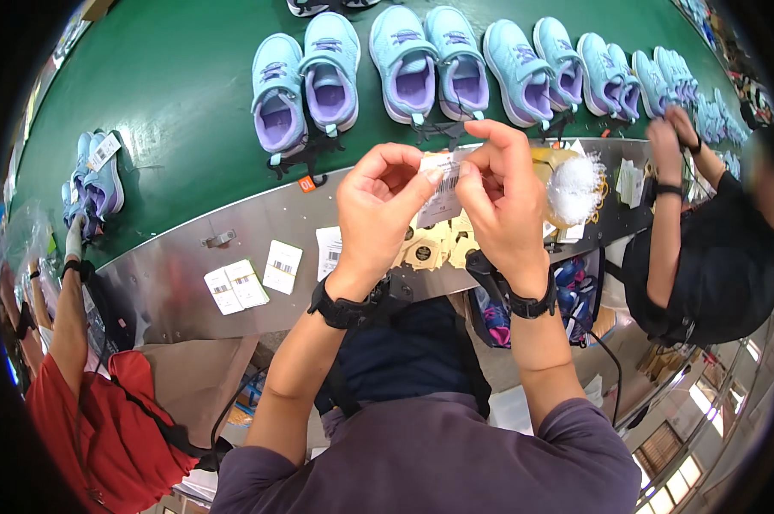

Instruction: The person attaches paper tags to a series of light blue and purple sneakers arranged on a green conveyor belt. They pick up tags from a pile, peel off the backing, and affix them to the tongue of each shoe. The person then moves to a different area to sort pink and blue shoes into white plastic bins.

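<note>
Pinched between the fingertips of both hands was a small white barcode label, held up in front of the person's chest above the metal ledge. Their left hand gripped its left edge, and their right hand clenched the top right corner. Beneath lay loose white tags and gold round stickers. Pairs of light blue children's shoes sat in a row on the green belt. Co-workers stood at either side.
</note>
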`<state>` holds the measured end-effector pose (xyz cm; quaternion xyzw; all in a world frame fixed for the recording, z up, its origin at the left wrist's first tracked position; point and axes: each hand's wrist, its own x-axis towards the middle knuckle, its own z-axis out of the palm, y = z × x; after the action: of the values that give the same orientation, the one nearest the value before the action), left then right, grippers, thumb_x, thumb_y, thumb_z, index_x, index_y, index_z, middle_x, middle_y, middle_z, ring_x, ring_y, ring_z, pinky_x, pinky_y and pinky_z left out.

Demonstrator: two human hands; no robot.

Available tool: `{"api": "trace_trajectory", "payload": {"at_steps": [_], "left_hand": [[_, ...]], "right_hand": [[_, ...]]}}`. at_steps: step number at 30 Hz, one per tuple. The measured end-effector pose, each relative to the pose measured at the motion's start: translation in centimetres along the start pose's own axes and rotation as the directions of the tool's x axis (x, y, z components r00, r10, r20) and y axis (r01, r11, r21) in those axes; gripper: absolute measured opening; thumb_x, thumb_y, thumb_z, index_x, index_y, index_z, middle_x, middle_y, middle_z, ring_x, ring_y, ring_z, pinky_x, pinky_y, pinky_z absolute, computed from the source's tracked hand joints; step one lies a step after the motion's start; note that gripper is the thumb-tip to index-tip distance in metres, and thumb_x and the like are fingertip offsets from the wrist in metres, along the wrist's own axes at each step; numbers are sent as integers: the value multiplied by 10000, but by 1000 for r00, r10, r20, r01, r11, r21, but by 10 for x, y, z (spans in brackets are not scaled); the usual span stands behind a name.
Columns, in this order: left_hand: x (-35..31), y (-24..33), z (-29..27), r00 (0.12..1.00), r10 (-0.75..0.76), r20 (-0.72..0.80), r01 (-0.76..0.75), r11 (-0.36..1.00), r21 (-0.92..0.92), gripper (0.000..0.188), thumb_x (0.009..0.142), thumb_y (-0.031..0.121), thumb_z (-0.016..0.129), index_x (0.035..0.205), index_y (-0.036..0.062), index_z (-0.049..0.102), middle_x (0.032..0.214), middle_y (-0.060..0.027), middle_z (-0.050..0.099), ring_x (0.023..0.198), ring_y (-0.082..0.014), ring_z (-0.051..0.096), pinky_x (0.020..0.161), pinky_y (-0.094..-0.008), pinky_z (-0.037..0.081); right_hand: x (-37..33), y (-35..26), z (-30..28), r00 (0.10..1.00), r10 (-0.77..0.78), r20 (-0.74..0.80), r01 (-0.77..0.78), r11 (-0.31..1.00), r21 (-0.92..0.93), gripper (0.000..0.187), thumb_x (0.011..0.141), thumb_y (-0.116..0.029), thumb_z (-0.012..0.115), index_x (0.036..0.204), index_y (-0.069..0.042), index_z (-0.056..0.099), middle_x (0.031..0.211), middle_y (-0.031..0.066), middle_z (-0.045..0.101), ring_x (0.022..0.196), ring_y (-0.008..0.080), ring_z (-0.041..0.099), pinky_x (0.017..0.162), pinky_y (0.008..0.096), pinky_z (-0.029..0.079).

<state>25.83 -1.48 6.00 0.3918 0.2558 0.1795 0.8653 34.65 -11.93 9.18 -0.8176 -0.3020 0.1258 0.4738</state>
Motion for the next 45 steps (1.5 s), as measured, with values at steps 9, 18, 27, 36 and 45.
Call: {"api": "trace_trajectory", "payload": {"at_steps": [9, 18, 27, 36, 45], "left_hand": [[29, 25, -17, 735, 545, 403, -634, 343, 693, 148, 656, -28, 674, 777, 46, 629, 809, -64, 596, 732, -209, 602, 684, -302, 486], [64, 51, -48, 411, 365, 835, -807, -280, 520, 155, 589, 86, 640, 723, 35, 582, 794, -36, 552, 753, -201, 575, 668, -336, 495], [129, 60, -62, 778, 309, 547, -612, 177, 771, 150, 787, 176, 675, 802, 41, 611, 756, -101, 592, 676, -262, 581, 607, -354, 451], [245, 80, -118, 782, -541, 310, -196, 258, 946, 96, 712, 33, 642, 774, -38, 664, 743, -122, 664, 572, -189, 621, 526, -321, 501], [243, 84, -122, 778, -529, 338, -283, 185, 941, 114, 652, 8, 639, 755, -22, 677, 687, -89, 652, 520, -153, 599, 484, -271, 491]], "right_hand": [[27, -13, 5, 984, 18, 177, 7, 990, -140, 142, 843, -14, 573, 966, -24, 644, 716, 126, 635, 530, 246, 592, 502, 312, 454], [74, -5, 23, 856, 286, 430, -318, 948, 4, 129, 834, -122, 615, 939, -47, 615, 763, 44, 570, 673, 78, 498, 566, 243, 383], [143, 38, 61, 983, -179, -46, 166, 964, -208, 108, 800, -156, 648, 886, -91, 657, 905, 51, 626, 638, 201, 568, 558, 324, 425], [215, 58, 71, 850, -490, 194, 491, 599, -633, 70, 831, -126, 563, 890, -110, 597, 931, 23, 654, 666, 296, 616, 551, 381, 481], [192, 57, 108, 753, -399, 524, 658, 469, -589, 132, 779, -78, 540, 898, -134, 542, 680, 80, 595, 586, 292, 621, 449, 386, 455]]}}
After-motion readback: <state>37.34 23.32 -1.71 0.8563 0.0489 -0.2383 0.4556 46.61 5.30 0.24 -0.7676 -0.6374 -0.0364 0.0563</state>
